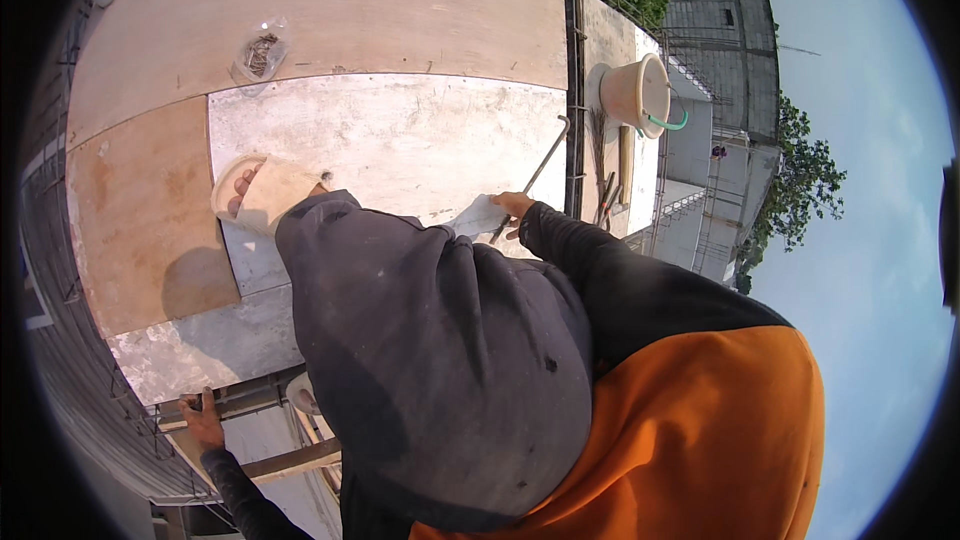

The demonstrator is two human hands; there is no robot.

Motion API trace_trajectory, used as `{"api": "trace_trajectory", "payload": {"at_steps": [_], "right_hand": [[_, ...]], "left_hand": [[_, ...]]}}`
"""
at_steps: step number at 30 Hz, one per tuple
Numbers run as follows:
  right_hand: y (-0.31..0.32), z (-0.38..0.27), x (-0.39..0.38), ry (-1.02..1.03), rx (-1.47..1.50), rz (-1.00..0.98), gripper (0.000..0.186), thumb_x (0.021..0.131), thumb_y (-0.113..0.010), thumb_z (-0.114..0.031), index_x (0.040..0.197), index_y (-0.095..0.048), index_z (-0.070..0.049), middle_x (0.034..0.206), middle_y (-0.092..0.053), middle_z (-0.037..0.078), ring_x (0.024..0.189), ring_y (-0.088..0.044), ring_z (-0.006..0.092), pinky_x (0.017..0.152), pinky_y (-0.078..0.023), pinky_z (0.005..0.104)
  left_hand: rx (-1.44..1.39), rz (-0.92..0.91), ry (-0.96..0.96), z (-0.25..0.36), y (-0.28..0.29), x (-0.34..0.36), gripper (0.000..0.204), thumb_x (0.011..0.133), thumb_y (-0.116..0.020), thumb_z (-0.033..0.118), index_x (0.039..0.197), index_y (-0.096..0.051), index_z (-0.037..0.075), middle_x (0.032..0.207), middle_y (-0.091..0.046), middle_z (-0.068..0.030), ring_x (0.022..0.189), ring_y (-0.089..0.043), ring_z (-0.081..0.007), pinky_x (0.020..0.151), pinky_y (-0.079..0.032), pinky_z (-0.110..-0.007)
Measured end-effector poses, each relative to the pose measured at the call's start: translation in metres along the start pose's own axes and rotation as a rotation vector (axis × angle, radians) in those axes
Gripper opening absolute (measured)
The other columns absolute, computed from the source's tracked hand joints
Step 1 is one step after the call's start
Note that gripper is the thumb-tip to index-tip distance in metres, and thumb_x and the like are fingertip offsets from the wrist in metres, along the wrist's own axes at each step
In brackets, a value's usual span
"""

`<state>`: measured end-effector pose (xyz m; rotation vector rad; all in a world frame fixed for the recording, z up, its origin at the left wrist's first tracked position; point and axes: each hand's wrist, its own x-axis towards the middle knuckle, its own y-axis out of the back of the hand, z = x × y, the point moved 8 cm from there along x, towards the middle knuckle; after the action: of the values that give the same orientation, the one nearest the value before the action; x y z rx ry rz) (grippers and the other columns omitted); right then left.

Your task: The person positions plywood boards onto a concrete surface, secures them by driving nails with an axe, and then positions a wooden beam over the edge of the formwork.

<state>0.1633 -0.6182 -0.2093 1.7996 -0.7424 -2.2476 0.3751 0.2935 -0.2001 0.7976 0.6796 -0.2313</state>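
My right hand [515,206] is closed around a thin metal pry bar [545,158] with a hooked far end, held slanting just over a white-faced plywood panel [400,140]. At the lower left, my left hand [204,422] reaches down to the near edge of a narrower whitish panel [215,340]. Its fingers are bent about something small and dark that I cannot make out. One sandalled foot [265,192] rests on the white panel. Above it lies a clear plastic bag of nails [262,55], on a brown plywood sheet [380,0].
An off-white bucket [635,90] with a green handle stands at the right, near hand tools [607,200]. A dark gap with rebar [575,90] divides the sheets. Below my left hand is an opening crossed by a timber beam [290,462]. Corrugated metal [75,390] borders the left.
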Motion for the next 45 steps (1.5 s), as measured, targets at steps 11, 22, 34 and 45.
{"api": "trace_trajectory", "payload": {"at_steps": [11, 22, 34, 45], "right_hand": [[-0.026, -0.196, -0.109, 0.864, -0.542, 0.516, 0.058, 0.105, -0.066, -0.039, 0.151, -0.059, -0.005, 0.144, -0.067, 0.021, 0.132, -0.064, 0.0420, 0.103, -0.057, 0.0557], [-0.483, -0.404, -0.494, 2.316, -1.207, 0.004, 0.045, 0.100, -0.070, -0.032, 0.138, -0.068, -0.008, 0.128, -0.072, 0.017, 0.121, -0.065, 0.0384, 0.102, -0.054, 0.0489], [-0.565, -0.482, -0.527, 2.483, -1.278, 0.113, 0.042, 0.101, -0.069, -0.029, 0.139, -0.067, -0.011, 0.133, -0.067, 0.016, 0.124, -0.062, 0.0388, 0.105, -0.053, 0.0486], [-0.633, -0.501, -0.542, 2.631, -1.578, 0.335, 0.063, 0.101, -0.067, -0.055, 0.150, -0.065, -0.015, 0.135, -0.062, 0.014, 0.130, -0.056, 0.0342, 0.111, -0.047, 0.0521]], "left_hand": [[0.298, 0.162, 0.201, 0.058, 0.023, -0.020, 0.052, 0.090, -0.083, 0.045, 0.115, -0.057, 0.008, 0.107, -0.077, -0.0197, 0.105, -0.073, -0.0421, 0.099, -0.053, -0.050], [0.431, 0.129, 0.315, 0.117, 0.030, -0.052, 0.065, 0.092, -0.079, 0.044, 0.145, -0.062, 0.011, 0.132, -0.072, -0.0179, 0.126, -0.068, -0.0383, 0.109, -0.048, -0.055], [0.149, 0.653, -0.273, 0.238, 0.076, 0.069, 0.049, 0.094, -0.077, 0.023, 0.138, -0.065, 0.007, 0.150, -0.059, -0.0141, 0.148, -0.049, -0.0356, 0.122, -0.040, -0.051], [0.205, 0.738, -0.128, 0.309, 0.083, 0.218, 0.092, 0.091, -0.079, 0.043, 0.165, -0.040, 0.006, 0.167, -0.044, -0.0148, 0.157, -0.036, -0.0335, 0.131, -0.023, -0.055]]}}
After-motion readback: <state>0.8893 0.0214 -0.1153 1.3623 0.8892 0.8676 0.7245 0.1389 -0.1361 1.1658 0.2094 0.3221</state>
